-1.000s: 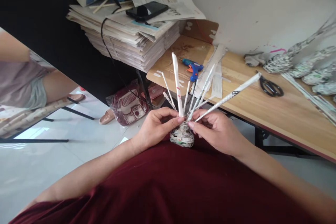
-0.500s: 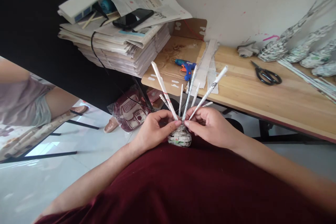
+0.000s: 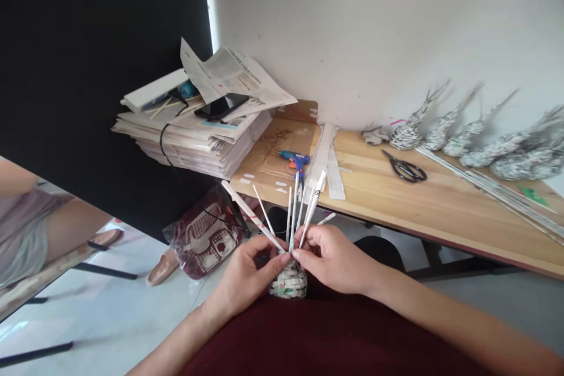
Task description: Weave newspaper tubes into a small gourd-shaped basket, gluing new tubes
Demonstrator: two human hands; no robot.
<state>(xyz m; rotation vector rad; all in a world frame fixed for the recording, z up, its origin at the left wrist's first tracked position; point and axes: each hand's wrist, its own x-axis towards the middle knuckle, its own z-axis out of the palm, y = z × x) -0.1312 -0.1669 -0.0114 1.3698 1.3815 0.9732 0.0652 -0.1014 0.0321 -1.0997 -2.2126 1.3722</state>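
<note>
Below both grips (image 3: 251, 267) (image 3: 326, 258) bulges the woven piece (image 3: 288, 284).

Tabletop (image 3: 365, 173): wood is showing a smooth finish. In front of tabletop: woven paper piece (image 3: 288, 284) is looking rough and ridged. Lower than tabletop: bag (image 3: 205, 244), clear plastic, is shining.

On the left we see a tall stack of folded grey-white newspapers (image 3: 198, 151) bearing a flat black smartphone (image 3: 221, 106) and a long white box (image 3: 155, 89). On the pale wooden tabletop (image 3: 368, 188), we find black-handled scissors (image 3: 399, 163) lying to the right of a blue-and-orange glue gun (image 3: 301, 160). Below, we notice a clear plastic bag of dark-red and white goods (image 3: 208, 241) beside a tan slipper (image 3: 163, 268).
</note>
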